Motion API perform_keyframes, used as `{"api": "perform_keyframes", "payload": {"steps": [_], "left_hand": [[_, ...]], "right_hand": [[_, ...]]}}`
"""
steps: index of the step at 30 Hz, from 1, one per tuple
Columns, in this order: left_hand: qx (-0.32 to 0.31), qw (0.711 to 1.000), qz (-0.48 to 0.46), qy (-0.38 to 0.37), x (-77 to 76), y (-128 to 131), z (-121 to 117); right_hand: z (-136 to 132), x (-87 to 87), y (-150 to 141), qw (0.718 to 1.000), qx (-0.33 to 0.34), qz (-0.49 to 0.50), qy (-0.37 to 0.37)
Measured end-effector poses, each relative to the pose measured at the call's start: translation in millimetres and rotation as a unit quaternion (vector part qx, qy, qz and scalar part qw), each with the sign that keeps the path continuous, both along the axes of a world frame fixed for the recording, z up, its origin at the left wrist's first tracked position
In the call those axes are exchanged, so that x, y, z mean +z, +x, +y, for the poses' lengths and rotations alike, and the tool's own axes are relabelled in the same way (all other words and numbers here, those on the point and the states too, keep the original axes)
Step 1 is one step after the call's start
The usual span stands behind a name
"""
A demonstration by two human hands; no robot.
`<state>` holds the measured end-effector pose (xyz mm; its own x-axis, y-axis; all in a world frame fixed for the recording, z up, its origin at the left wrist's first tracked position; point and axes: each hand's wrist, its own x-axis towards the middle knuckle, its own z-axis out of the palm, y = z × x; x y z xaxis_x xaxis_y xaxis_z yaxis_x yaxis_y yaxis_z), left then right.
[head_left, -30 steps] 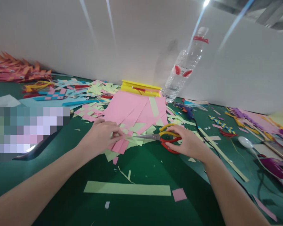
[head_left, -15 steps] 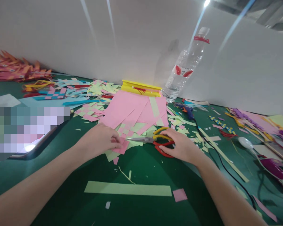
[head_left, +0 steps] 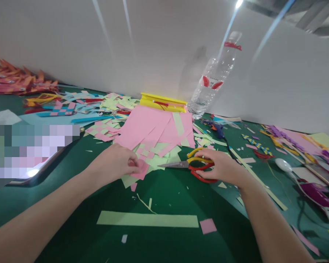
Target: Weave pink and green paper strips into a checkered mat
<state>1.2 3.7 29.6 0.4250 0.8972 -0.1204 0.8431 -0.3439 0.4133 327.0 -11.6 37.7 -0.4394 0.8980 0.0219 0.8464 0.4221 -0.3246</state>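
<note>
My left hand (head_left: 120, 160) is closed in a pinch on a woven piece of pink and pale green paper strips (head_left: 143, 164), held over the green table. In my right hand (head_left: 222, 166) are scissors (head_left: 192, 165) with red and yellow handles, my fingers through the loops. Their blades point left at the woven paper, the tips a little apart from my left fingers. Behind the woven piece lie large pink paper sheets (head_left: 144, 126) with a pale green strip across them. A long pale green strip (head_left: 148, 219) lies in front, beside a small pink square (head_left: 208, 226).
A clear plastic bottle (head_left: 208, 87) leans by the wall, next to a yellow folded tray (head_left: 164, 102). At right are a blue glue gun (head_left: 215, 128), its black cable and a purple tool (head_left: 318, 195). A blurred-out device (head_left: 44, 153) lies left.
My right hand has moved to the right with the scissors, drawing the blades away from the woven paper and my left fingers. My left hand stays nearly in place.
</note>
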Motion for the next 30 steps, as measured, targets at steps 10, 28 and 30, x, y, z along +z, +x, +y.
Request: {"api": "perform_keyframes", "payload": {"steps": [10, 28, 30], "left_hand": [[-0.003, 1.0, -0.004, 0.005, -1.1, -0.4, -0.5], [-0.002, 1.0, -0.007, 0.008, -4.5, -2.2, 0.6], [-0.001, 1.0, -0.005, 0.006, -4.0, -2.0, 0.5]], "right_hand": [[5.2, 2.7, 20.9, 0.997, -0.057, 0.031, 0.033], [12.7, -12.0, 6.0, 0.975, -0.195, -0.041, 0.097], [13.3, -14.2, 1.5, 0.968, -0.223, -0.061, 0.101]]}}
